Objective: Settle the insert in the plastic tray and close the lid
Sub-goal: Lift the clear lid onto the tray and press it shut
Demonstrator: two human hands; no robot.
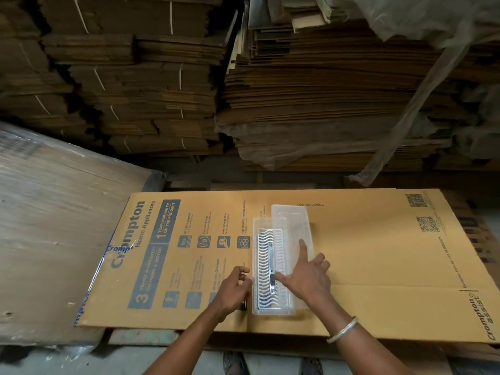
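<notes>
Right hand (pixel 305 277) open on lid (pixel 293 226); left hand (pixel 232 290) pinching tray (pixel 273 311) edge; carton (pixel 378 266) reads "Crompton".

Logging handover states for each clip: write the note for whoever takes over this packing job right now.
Left hand: at the left rim of the plastic tray, fingers curled; whether it grips is unclear.
Right hand: spread open, thumb toward the insert, fingers on the lid.
Tray lies on the flattened printed carton. The wavy white insert sits inside it, a metal strip along its middle.
Lid is off, lying askew over the tray's right edge.
Left: check the insert's seating, close the lid.
</notes>
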